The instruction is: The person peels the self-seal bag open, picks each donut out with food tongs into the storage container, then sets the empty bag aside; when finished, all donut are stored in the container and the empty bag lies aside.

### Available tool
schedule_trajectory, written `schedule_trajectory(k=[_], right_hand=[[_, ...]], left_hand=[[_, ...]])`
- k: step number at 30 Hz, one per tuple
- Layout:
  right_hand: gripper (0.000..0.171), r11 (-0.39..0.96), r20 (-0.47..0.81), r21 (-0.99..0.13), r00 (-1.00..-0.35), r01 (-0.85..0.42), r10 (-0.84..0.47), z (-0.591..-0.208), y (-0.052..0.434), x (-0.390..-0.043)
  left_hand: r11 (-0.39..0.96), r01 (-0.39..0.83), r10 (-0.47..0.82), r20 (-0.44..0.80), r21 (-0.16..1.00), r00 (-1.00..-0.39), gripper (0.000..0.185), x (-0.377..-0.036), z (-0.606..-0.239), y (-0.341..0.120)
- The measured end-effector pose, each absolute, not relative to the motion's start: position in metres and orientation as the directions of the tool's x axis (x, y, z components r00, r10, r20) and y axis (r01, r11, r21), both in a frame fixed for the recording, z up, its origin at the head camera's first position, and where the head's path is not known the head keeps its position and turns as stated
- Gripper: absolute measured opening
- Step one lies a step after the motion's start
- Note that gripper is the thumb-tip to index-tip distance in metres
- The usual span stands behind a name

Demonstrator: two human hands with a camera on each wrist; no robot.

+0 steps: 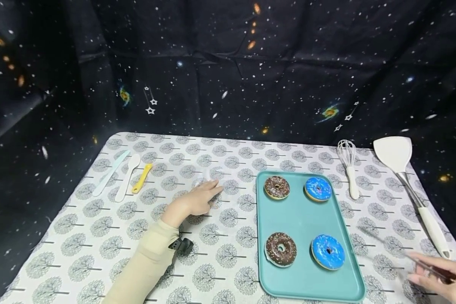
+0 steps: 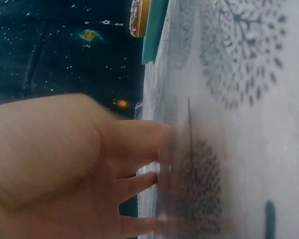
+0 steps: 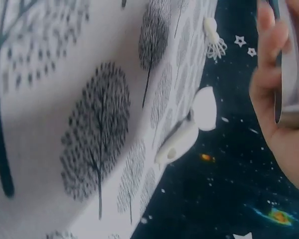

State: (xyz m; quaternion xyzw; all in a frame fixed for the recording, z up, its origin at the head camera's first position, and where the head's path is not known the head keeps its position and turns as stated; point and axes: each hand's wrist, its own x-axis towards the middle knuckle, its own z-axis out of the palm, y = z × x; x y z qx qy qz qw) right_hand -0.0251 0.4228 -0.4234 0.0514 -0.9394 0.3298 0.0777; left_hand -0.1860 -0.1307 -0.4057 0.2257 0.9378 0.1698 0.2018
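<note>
— Resting flat on the tree-print cloth (image 1: 99, 240), the left hand (image 1: 197, 202) lies just left of the teal tray (image 1: 308, 219), doesn't it?

— Yes. Its forearm in a beige sleeve (image 1: 144, 266) runs up from the lower edge toward the tray's far left corner, and the fingers are straight, spread a little, and pressed on the cloth. The left wrist view shows them (image 2: 139, 139) against something clear and blurred on the cloth; what it is cannot be told.

— And the right hand (image 1: 438, 280)?

— It sits low at the tray's right, near the tray's near corner, palm partly up. Its fingers curl round thin metal tongs (image 1: 403, 253), whose tips reach over the cloth toward the tray's right rim. The right wrist view shows the thumb and fingers wrapped round the metal bar (image 3: 289, 74).

— What lies on the tray?

— Four doughnuts: a chocolate one (image 1: 277, 187) and a blue one (image 1: 318, 188) at the far end, a second chocolate one (image 1: 280, 249) and a second blue one (image 1: 328, 252) at the near end. The tongs touch none of them.

— And around the tray?

— To its right, a whisk (image 1: 348, 166) and a white spatula (image 1: 406, 177). Well to its left, past the left hand, three small tools lie side by side: a pale blade (image 1: 110, 173), a white spoon (image 1: 127, 177) and a yellow-handled one (image 1: 142, 178).
</note>
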Motion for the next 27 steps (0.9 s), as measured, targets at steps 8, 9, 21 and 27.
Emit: schedule_trajectory(k=[8,9,21,27], right_hand=[[0.074,0.864,0.013,-0.398,-0.939,0.309,0.343,-0.415,0.404,-0.051],[0.077,0.873,-0.015,-0.356,-0.936,0.333,0.351,-0.414,0.402,-0.055],[0.094,0.968,-0.175,-0.088,-0.96,0.235,0.217,-0.418,0.385,-0.078],[0.105,0.971,-0.261,-0.009,-0.938,0.24,0.23,-0.423,0.383,-0.084]], left_hand=[[0.851,0.327,0.472,-0.325,0.411,-0.82,0.075,-0.187,-0.408,-0.129],[0.846,0.325,0.474,-0.319,0.422,-0.821,0.075,-0.187,-0.408,-0.129],[0.834,0.351,0.497,-0.304,0.425,-0.813,0.07,-0.186,-0.401,-0.124],[0.838,0.351,0.491,-0.297,0.418,-0.819,0.069,-0.185,-0.403,-0.126]])
